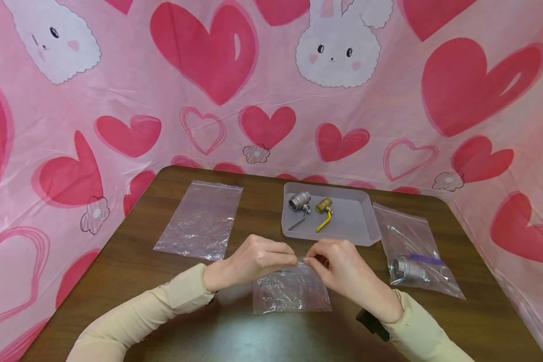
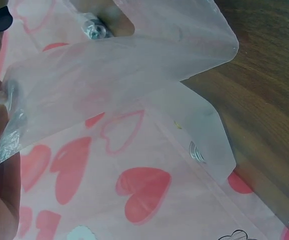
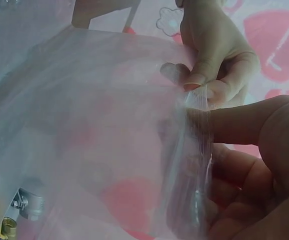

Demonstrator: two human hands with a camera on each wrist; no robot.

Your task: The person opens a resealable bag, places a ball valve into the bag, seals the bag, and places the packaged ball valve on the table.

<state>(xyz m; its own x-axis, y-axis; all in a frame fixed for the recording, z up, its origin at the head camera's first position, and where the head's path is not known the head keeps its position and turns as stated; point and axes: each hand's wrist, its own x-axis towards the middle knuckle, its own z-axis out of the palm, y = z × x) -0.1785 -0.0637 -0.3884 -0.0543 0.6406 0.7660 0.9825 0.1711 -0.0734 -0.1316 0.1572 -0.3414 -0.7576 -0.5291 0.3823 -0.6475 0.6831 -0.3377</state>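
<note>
Left hand [image 1: 259, 255], right hand [image 1: 344, 264] pinching clear rectangular plastic bag [image 1: 291, 295] at far edge; translucent rectangular plastic tray [image 1: 353, 216] lying beyond.

Bag [image 1: 291, 294] before tray [image 1: 350, 216], valves [image 1: 300, 201] in tray

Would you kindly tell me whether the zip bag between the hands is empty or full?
Empty: the zip bag shows only clear, creased plastic, nothing inside.

Free table [image 1: 260, 213] lies between leftmost bag [image 1: 203, 218] and tray [image 1: 350, 216] — the left grip [image 1: 258, 257] bars its near end.
</note>
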